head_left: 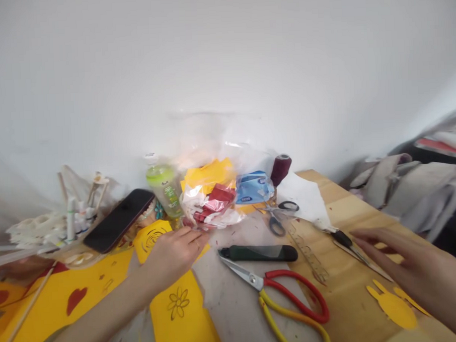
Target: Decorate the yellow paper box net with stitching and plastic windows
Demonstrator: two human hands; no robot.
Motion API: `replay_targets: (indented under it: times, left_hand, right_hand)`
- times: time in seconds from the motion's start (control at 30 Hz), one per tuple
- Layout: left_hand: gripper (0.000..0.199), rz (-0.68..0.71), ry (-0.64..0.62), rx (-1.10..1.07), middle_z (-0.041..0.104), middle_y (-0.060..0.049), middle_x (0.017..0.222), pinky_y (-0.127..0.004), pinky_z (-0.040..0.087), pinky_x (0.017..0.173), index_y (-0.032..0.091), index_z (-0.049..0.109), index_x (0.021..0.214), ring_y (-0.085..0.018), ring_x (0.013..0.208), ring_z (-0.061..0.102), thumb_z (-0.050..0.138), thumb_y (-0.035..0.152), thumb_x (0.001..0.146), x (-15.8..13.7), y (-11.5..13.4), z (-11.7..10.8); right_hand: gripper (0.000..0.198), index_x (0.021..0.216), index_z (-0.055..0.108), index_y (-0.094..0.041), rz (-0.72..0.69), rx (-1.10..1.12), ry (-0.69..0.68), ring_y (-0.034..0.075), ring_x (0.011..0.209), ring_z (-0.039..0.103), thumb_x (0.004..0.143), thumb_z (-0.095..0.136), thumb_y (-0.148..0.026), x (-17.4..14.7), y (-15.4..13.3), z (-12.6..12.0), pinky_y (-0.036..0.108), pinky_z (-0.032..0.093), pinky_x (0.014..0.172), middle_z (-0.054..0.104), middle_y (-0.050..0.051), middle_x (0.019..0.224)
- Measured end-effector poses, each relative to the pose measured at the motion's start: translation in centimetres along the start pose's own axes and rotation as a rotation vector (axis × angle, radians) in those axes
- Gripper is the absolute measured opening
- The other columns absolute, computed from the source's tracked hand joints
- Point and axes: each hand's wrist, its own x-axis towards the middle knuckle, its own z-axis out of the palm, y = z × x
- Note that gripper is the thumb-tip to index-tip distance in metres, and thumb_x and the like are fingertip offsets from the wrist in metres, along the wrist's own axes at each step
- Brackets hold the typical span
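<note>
My left hand (184,246) is at the front of a clear plastic bag (214,199) holding yellow, red and white scraps. Its fingers are bent and pressed together, with the tips low by the bag; whatever lies between them is hidden. Over the right of the table, my right hand (403,256) has its fingers apart and nothing in them. A slim black-handled tool (344,239) lies just left of its fingertips. Beneath that hand is a yellow rabbit-shaped cutout (394,305). Between my hands are a dark green cutter (258,253) and large scissors (255,280) with red and yellow handles.
Yellow sheets (185,314) with drawings cover the left. A phone (120,218), a green bottle (164,189), a blue tissue pack (254,186), small scissors (277,224) and a maroon thread spool (281,168) stand or lie toward the wall. Cloth (421,193) is piled beyond the right edge.
</note>
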Motion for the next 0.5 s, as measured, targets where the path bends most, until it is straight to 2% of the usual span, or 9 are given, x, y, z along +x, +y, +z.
replay_targets:
  times: [0.13,0.27,0.4,0.5]
  left_hand:
    - [0.017,0.043,0.088,-0.056,0.069,-0.002,0.079,-0.028,0.052,0.066,0.015,0.063,0.089,-0.016,0.075,0.063,0.046,0.017,0.088,2.1,1.7,0.2]
    - [0.018,0.091,0.062,-0.099,0.069,-0.003,0.080,-0.028,0.051,0.067,0.015,0.063,0.090,-0.014,0.073,0.062,0.046,0.020,0.089,3.9,3.4,0.7]
    - [0.028,0.062,-0.015,-0.146,0.068,-0.007,0.098,-0.032,0.051,0.070,0.013,0.058,0.105,-0.019,0.085,0.062,0.048,0.033,0.088,5.4,4.7,1.0]
    - [0.038,0.058,-0.092,-0.180,0.066,-0.008,0.105,-0.034,0.051,0.070,0.013,0.054,0.114,-0.021,0.089,0.062,0.049,0.038,0.087,5.7,5.3,1.4]
  right_hand:
    - [0.036,0.088,0.065,-0.024,0.043,-0.112,-0.206,0.020,0.062,0.067,0.085,0.042,-0.051,2.1,1.4,0.6,0.030,0.053,0.049,0.072,0.004,0.086]
    - [0.035,0.101,0.062,-0.019,-0.033,-0.251,-0.359,0.025,0.089,0.065,0.087,0.042,-0.044,4.5,1.8,3.0,0.037,0.053,0.070,0.066,0.010,0.107]
    - [0.039,0.114,0.057,-0.017,-0.142,-0.299,-0.422,0.027,0.101,0.061,0.085,0.046,-0.040,6.8,2.0,6.2,0.037,0.051,0.075,0.062,0.012,0.115]
    - [0.029,0.107,0.060,-0.018,-0.167,-0.318,-0.439,0.025,0.087,0.065,0.085,0.044,-0.026,7.8,2.7,7.9,0.034,0.050,0.065,0.069,0.011,0.100]
